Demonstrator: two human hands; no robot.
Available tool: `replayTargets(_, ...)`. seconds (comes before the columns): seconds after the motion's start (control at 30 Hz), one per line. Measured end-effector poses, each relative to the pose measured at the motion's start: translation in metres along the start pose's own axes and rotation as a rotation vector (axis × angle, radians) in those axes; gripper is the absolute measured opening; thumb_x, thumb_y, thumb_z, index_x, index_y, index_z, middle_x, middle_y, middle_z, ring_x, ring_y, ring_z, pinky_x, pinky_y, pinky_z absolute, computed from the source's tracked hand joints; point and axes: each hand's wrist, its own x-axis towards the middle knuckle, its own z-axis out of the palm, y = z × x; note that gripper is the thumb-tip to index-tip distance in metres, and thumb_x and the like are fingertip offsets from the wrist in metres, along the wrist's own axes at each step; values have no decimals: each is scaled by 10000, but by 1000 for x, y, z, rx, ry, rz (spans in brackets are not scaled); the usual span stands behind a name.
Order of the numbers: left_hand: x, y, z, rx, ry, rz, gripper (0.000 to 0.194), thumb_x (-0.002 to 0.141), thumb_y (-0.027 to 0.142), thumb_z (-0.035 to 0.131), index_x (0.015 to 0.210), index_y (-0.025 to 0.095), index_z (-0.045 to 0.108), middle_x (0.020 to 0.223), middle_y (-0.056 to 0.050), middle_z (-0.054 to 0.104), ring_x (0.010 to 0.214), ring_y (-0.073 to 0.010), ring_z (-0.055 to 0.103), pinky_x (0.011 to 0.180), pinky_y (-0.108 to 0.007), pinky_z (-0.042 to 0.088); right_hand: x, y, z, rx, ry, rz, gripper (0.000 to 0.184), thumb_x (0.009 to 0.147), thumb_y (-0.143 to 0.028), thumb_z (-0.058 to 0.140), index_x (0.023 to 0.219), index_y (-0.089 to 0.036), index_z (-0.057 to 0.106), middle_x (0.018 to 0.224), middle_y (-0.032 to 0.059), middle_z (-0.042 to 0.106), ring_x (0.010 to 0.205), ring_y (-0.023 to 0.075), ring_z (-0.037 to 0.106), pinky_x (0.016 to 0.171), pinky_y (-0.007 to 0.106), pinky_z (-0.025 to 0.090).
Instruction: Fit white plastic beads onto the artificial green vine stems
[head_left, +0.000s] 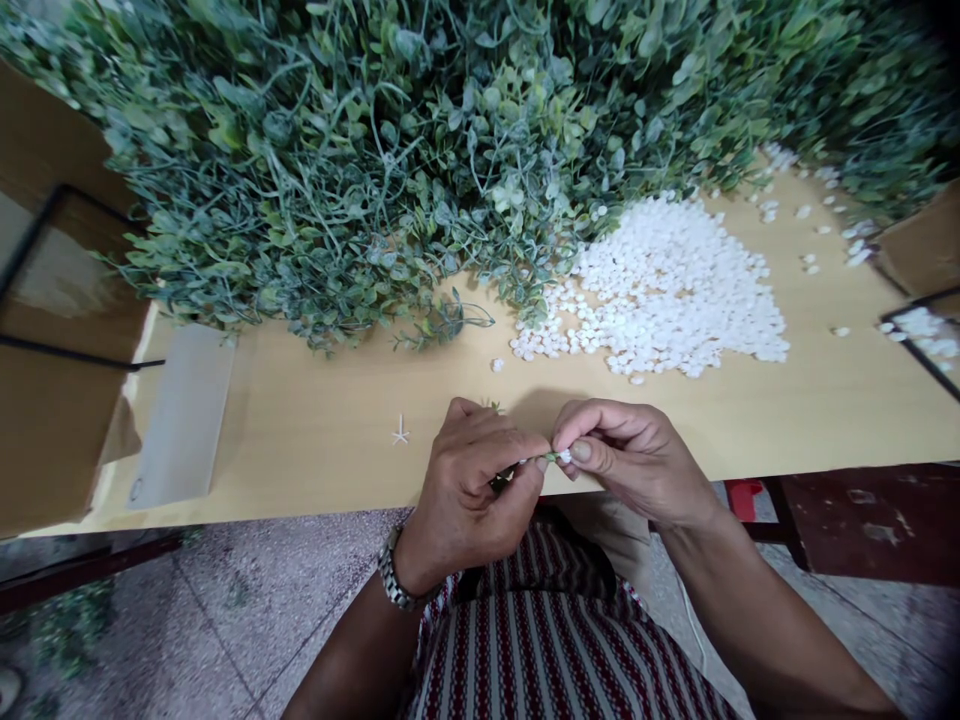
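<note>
Near the table's front edge, my left hand point(480, 480) pinches a thin green artificial sprig point(551, 457), most of it hidden inside the fingers. A few leaves stick out behind the knuckles. My right hand point(637, 455) closes thumb and fingertips on a small white flower piece point(565, 455) at the sprig's tip. The two hands almost meet there. Just beyond them spreads a heap of similar small white pieces point(675, 290). To the left of my left hand lies a small white star-shaped piece with a stem point(401, 431).
A large mass of artificial greenery point(360, 170) covers the back of the table point(300, 420). At left, a translucent plastic strip point(191, 415) lies beside a cardboard box point(67, 290) and a black wire frame point(75, 350). A dark red wooden stool point(877, 525) stands below right.
</note>
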Motion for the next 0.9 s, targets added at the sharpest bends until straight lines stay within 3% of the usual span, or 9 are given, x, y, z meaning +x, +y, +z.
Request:
replayTargets(0.23,-1,0,-1,55,-35,-6,134,737,66,562,734,189,613,568,27,580,528,-113,467,635,-322,342,0,-2,3,-50,33,-17,109,785,-284,673,786,-176,687,613,-6,583,550,88,513,511,218,424)
replayTargets(0.63,-1,2,0,98,-12,-16,143,705,39,545,681,179,565,536,35,509,522,-107,427,620,-316,338,0,-3,7,-107,56,-49,74,788,-253,667,779,-181,684,636,-9,575,574,90,499,535,225,400)
replayTargets(0.9,-3,3,1,182,-6,-16,147,704,34,540,655,169,568,558,28,545,534,-103,442,634,-306,347,-1,-4,10,-133,70,-66,69,786,-245,667,777,-179,685,646,-4,584,582,90,504,542,222,410)
